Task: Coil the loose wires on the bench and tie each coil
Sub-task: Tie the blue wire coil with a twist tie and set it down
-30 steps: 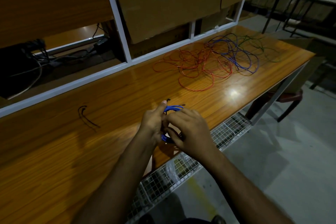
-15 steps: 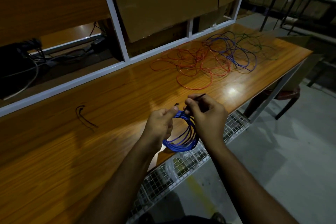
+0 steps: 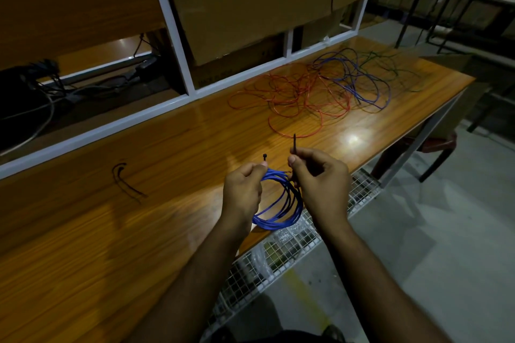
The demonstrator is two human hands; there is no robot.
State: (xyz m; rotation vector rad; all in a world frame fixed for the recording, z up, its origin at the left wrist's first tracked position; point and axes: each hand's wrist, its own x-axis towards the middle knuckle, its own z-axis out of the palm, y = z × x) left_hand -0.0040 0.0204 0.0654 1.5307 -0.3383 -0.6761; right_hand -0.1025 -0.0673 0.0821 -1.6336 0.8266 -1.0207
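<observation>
Blue wire is wound into a blue coil [image 3: 281, 203] that hangs between the two hands, just over the near edge of the bench [image 3: 167, 147]. The left hand [image 3: 243, 189] pinches the top of the coil and one end of a black tie [image 3: 264, 157]. The right hand [image 3: 320, 175] pinches the tie's other end, which sticks up. This looks like the tying step. Next, the pointed end likely has to go through the small head and be pulled snug. Red wires [image 3: 292, 100] and more loose wires [image 3: 359, 78] lie far back, not yet coiled.
</observation>
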